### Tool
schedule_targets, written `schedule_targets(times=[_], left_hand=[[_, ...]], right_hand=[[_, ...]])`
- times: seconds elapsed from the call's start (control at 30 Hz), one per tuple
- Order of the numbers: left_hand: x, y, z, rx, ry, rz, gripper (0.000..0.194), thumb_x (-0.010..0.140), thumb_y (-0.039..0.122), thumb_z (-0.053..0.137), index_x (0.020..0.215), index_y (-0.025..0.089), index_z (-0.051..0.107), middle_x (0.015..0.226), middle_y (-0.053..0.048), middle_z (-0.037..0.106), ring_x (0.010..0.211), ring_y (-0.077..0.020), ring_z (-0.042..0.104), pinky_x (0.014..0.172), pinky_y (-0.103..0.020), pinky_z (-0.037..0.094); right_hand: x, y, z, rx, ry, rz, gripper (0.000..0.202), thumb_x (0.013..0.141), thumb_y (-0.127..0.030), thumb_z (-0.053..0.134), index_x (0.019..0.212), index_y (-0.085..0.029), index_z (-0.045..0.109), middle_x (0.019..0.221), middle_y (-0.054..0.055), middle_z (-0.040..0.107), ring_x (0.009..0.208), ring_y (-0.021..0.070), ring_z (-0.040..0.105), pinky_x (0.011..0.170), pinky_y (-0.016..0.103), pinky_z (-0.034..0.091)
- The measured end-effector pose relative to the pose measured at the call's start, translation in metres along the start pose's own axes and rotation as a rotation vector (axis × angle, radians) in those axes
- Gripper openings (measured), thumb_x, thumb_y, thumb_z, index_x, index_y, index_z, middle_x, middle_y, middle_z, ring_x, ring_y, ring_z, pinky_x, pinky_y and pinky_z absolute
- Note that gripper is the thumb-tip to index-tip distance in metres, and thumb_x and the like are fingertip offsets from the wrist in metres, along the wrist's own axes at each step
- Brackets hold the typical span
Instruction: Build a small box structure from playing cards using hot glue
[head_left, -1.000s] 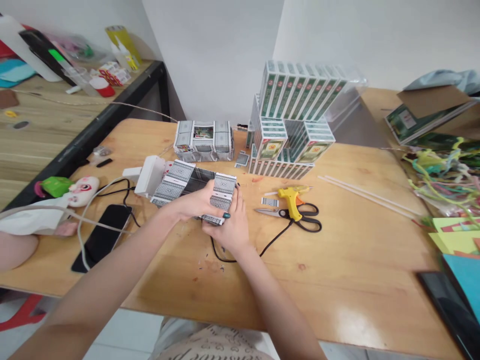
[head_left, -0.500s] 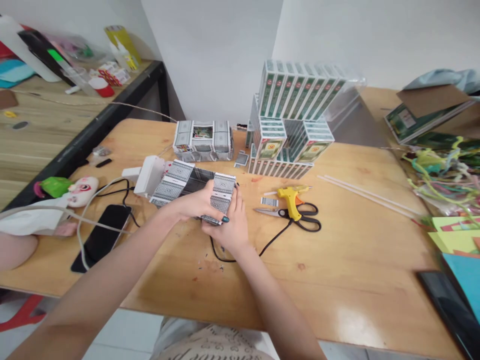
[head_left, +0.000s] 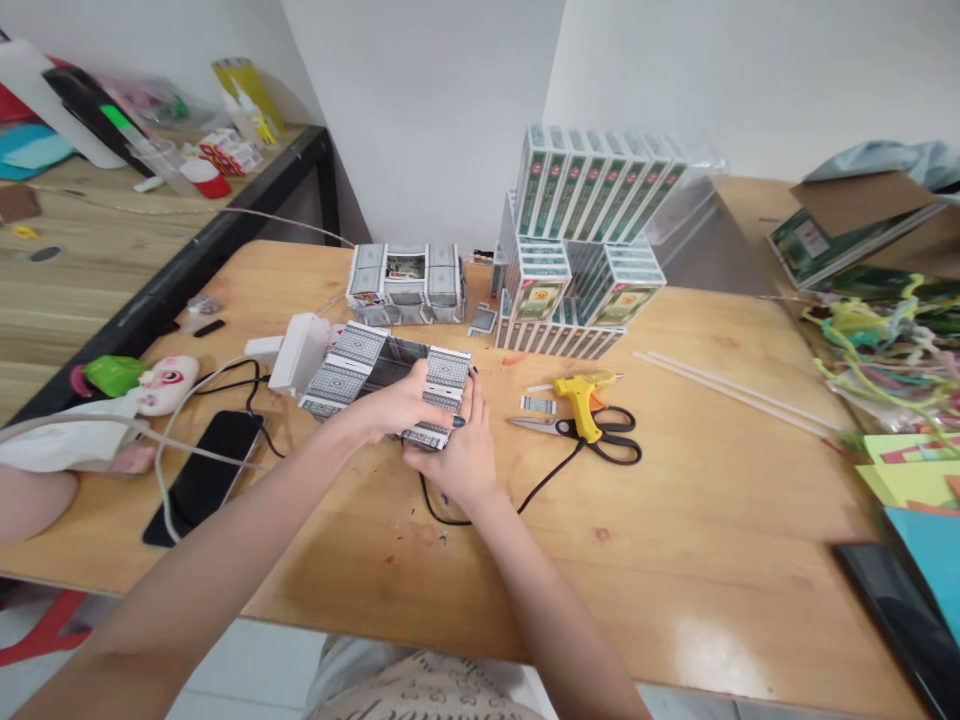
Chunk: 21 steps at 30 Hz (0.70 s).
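A box made of grey patterned playing cards point(head_left: 341, 380) lies in front of me, with a dark hollow in its middle. My left hand point(head_left: 401, 400) grips its right part, the fingers reaching into the hollow and the thumb lying on top. My right hand point(head_left: 461, 455) is wrapped round the box's right end, its fingers against the side. Behind it sits a similar finished-looking card box point(head_left: 405, 283). To the right of my hands lie a yellow hot glue gun point(head_left: 589, 405), black-handled scissors point(head_left: 619, 435) and a small piece of card point(head_left: 538, 405).
Stacked green card packs point(head_left: 574, 260) stand at the back. A white power strip point(head_left: 298, 352), a phone point(head_left: 206, 470) and cables lie on the left. Two thin white sticks point(head_left: 735, 395) are on the right, near coloured paper point(head_left: 926, 550). The glue gun's black cord point(head_left: 551, 475) loops below my hands.
My left thumb has slid slightly to the right along the card box's top. Both hands keep their grip, and the box stays in place.
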<state>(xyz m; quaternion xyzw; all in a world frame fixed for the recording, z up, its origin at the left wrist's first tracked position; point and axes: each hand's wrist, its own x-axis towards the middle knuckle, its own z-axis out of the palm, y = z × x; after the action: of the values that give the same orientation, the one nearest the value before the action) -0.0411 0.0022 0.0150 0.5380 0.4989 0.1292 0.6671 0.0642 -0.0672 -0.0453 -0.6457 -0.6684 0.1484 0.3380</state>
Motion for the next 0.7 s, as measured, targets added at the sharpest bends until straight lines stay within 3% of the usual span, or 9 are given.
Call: schedule_targets(times=[0.23, 0.37, 0.53, 0.7], left_hand=[[-0.0004, -0.0035, -0.0021, -0.079, -0.036, 0.101, 0.074, 0.059, 0.023, 0.079, 0.120, 0.021, 0.038, 0.121, -0.010, 0.057, 0.114, -0.0248, 0.054, 0.096, -0.044, 0.043], [-0.0016, -0.0009, 0.0003, -0.129, 0.001, 0.081, 0.059, 0.067, 0.031, 0.073, 0.118, 0.021, 0.044, 0.120, -0.008, 0.059, 0.115, -0.0242, 0.053, 0.098, -0.042, 0.042], [-0.0022, 0.0021, 0.0048, -0.068, 0.075, 0.050, 0.065, 0.058, 0.027, 0.079, 0.114, 0.020, 0.046, 0.110, -0.006, 0.063, 0.110, -0.0261, 0.056, 0.095, -0.044, 0.044], [-0.0017, 0.0034, 0.0072, -0.100, 0.077, 0.036, 0.063, 0.059, 0.022, 0.077, 0.113, 0.021, 0.045, 0.107, -0.004, 0.063, 0.107, -0.0257, 0.058, 0.091, -0.043, 0.046]], right_hand=[[0.0002, -0.0003, -0.0022, 0.025, 0.024, -0.045, 0.100, 0.062, -0.038, 0.063, 0.141, -0.007, 0.011, 0.144, 0.021, 0.028, 0.136, 0.0332, 0.021, 0.105, 0.051, 0.030], [-0.0006, 0.0015, -0.0004, 0.046, 0.014, -0.008, 0.101, 0.062, -0.041, 0.063, 0.140, -0.004, 0.011, 0.144, 0.023, 0.026, 0.134, 0.0340, 0.024, 0.104, 0.050, 0.032], [0.0003, 0.0002, -0.0016, 0.024, -0.007, 0.011, 0.103, 0.060, -0.039, 0.065, 0.142, -0.005, 0.012, 0.145, 0.023, 0.025, 0.133, 0.0335, 0.025, 0.103, 0.049, 0.033], [0.0010, -0.0011, -0.0036, 0.041, -0.014, 0.021, 0.100, 0.059, -0.039, 0.065, 0.141, -0.007, 0.017, 0.145, 0.022, 0.025, 0.134, 0.0337, 0.024, 0.104, 0.050, 0.031]])
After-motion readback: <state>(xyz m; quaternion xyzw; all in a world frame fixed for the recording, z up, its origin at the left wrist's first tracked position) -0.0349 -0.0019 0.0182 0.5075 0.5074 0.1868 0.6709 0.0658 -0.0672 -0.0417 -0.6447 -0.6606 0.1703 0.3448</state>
